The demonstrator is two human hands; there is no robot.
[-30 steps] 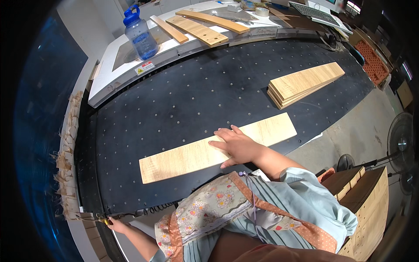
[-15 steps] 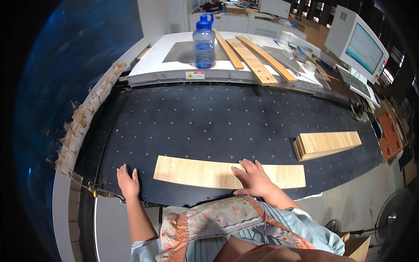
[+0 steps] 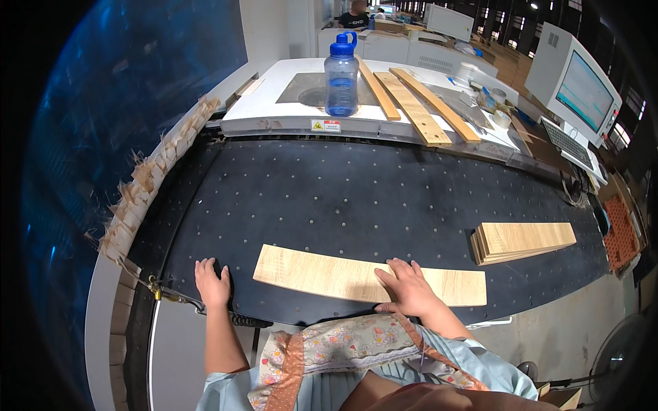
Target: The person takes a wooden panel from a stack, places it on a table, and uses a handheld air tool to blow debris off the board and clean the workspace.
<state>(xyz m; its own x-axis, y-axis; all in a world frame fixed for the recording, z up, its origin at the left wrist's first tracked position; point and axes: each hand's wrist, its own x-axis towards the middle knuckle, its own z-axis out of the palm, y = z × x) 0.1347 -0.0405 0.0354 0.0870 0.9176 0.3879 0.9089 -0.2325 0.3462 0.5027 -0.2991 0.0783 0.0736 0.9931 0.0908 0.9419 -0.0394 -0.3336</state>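
A flat, light wood-grain board [image 3: 315, 275] lies lengthwise near the front edge of the dark dotted table [image 3: 301, 188]. My right hand [image 3: 411, 289] rests on the board right of its middle, fingers apart, with the fingertips reaching its far edge. To the left of the board, my left hand [image 3: 213, 282] lies on the table surface, apart from the wood, its fingers stretched out and nothing in them. A stack of several similar boards [image 3: 528, 240] sits farther right, its ends slightly uneven.
Behind the table, a white machine top [image 3: 274, 89] carries a blue water bottle [image 3: 340, 82] and long wooden strips [image 3: 415, 113]. At the far right stand a monitor [image 3: 582, 89] and keyboard [image 3: 567, 142]. A ragged-edged strip [image 3: 147, 175] runs along the left side. A person [image 3: 354, 17] is in the background.
The whole view has shifted, so the scene sits a little lower and farther right. Both hands stay in about the same places against the board and table.
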